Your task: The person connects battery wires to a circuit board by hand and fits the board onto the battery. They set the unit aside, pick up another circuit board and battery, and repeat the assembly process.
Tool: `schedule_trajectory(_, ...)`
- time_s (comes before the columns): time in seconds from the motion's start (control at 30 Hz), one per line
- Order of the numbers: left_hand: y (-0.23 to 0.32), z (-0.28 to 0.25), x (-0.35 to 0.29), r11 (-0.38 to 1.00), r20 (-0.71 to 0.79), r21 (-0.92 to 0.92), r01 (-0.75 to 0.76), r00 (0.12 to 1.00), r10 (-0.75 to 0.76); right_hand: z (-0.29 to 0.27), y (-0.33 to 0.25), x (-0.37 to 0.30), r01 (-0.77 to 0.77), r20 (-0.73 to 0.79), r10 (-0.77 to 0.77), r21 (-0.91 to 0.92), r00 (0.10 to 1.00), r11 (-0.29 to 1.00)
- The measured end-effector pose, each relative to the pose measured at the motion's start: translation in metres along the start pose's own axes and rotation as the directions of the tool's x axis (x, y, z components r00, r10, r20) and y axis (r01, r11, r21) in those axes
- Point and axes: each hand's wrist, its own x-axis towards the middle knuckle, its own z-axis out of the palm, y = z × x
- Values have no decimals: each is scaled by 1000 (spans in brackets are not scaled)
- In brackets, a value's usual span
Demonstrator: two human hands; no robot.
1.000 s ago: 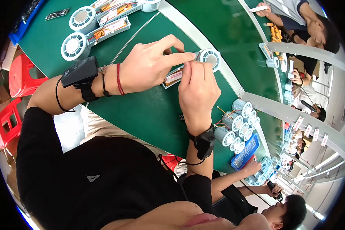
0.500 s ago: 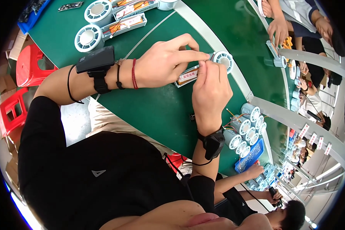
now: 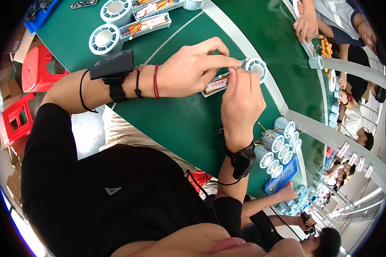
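Note:
A light-blue handheld fan (image 3: 256,70) lies on the green table, its round slotted head to the right and its handle open. Inside the handle sits a battery pack (image 3: 215,85) with a white label. My left hand (image 3: 193,68) reaches over the handle from the left, index finger stretched to where the handle meets the head. There my right hand (image 3: 242,96) has thumb and fingertips pinched together, touching the left fingertips. Whatever is between the fingertips is too small and hidden to name. The fingers cover the middle of the fan.
More open-handled fans (image 3: 146,25) lie at the far left. Several fan heads with loose wires (image 3: 278,143) stand to the right, near a blue tray (image 3: 283,175). A small black part (image 3: 220,131) lies by my right wrist. Co-workers' hands (image 3: 306,28) work across the metal rail (image 3: 244,45).
The whole view has shifted slightly, so things sit a little farther right. Both hands keep their pinch at the same spot on the fan.

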Motion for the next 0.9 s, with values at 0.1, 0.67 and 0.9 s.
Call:
schedule_trajectory(0.1, -2, -4, 2, 999, 52, -37, 23, 998, -21, -1, 4, 0, 11, 6, -11, 6, 1000, 1000)
schedule_trajectory(0.67, 9, 3, -3, 938, 115, -271, 217, 974, -193, -14, 14, 6, -99, 91, 81, 217, 993, 971)
schedule_trajectory(0.9, 8, 5, -7, 690, 258, -532, 491, 870, -420, -27, -6, -5, -355, 273, 257, 411, 927, 840)
